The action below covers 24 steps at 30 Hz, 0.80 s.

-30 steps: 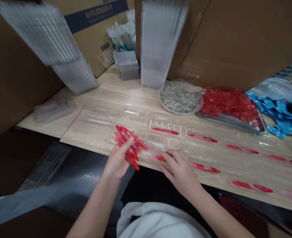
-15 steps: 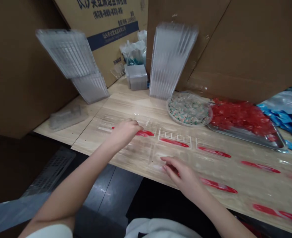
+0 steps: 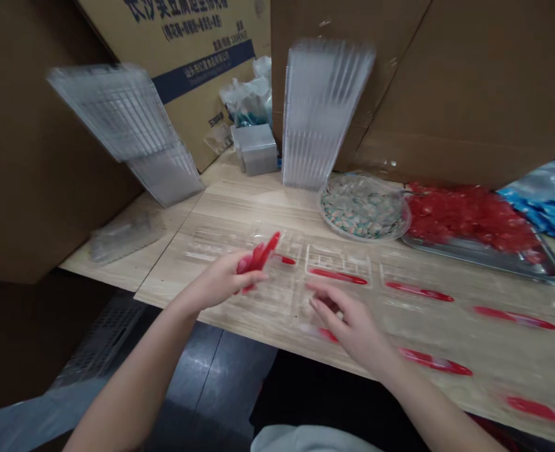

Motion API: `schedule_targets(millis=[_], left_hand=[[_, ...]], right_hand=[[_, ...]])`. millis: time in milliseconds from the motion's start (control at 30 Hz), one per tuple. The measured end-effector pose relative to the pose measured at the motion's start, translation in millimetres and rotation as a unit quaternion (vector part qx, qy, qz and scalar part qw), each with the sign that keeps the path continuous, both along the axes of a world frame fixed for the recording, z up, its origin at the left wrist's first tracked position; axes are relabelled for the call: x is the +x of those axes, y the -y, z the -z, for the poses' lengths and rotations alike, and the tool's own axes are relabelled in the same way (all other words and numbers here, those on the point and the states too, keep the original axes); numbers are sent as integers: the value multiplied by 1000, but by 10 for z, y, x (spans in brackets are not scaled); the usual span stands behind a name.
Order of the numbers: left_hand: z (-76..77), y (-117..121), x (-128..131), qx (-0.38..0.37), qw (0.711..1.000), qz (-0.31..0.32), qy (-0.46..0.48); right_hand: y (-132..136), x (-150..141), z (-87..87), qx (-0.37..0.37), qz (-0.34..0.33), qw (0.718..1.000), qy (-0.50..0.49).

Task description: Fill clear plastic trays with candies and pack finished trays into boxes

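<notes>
So the left hand point(image 3: 218, 279), left of centre in the frame, has its fingers wrapped around a little bunch of red sticks point(image 3: 262, 257), thumb pressing across the near side, tips angled up toward the right. Bit blurry, so I can't count them.

Right hand point(image 3: 353, 320) is just right of centre, low over the desk point(image 3: 240, 198). Its fingers are loosely bent, thumb and forefinger a little apart, and I can't see anything between them. One loose red stick point(image 3: 328, 335) pokes out just below that thumb, partly hidden by the hand.

More red sticks lie one by one along the clear plastic trays point(image 3: 336, 258), which run in two rows across the middle and off to the lower right.

Behind those, right of centre, there's a round tub point(image 3: 371, 238) full of small wrapped bits, then a metal tray point(image 3: 484, 260) heaped with red packets point(image 3: 470, 213), with blue packets point(image 3: 548, 213) at the right edge. Tall tray stacks lean at upper left and stand at upper centre, with a printed cardboard box point(image 3: 202, 56) behind.
</notes>
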<state>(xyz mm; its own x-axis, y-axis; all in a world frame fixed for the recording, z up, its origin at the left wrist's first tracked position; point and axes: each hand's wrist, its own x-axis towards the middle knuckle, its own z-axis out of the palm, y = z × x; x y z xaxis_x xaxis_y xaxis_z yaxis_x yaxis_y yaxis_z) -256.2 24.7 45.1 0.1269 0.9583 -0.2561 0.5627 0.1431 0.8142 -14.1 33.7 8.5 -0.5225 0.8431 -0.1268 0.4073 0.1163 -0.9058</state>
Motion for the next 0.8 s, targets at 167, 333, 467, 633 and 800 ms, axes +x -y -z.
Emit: schedule_targets(millis=[167, 333, 467, 633, 800], left_hand=[[-79, 218, 83, -202, 941, 47, 266], [-14, 434, -362, -117, 955, -137, 238], [78, 630, -735, 51, 887, -358, 286], [170, 676, -644, 70, 715, -488, 496], [254, 673, -392, 17, 617, -464, 635]], right_hand=[[-198, -469, -186, -192, -23, 968, -162], [-131, -418, -134, -165, -13, 974, -151], [125, -453, 116, 63, -49, 997, -17], [385, -613, 478, 335, -99, 935, 57], [347, -641, 472, 389, -76, 911, 114]])
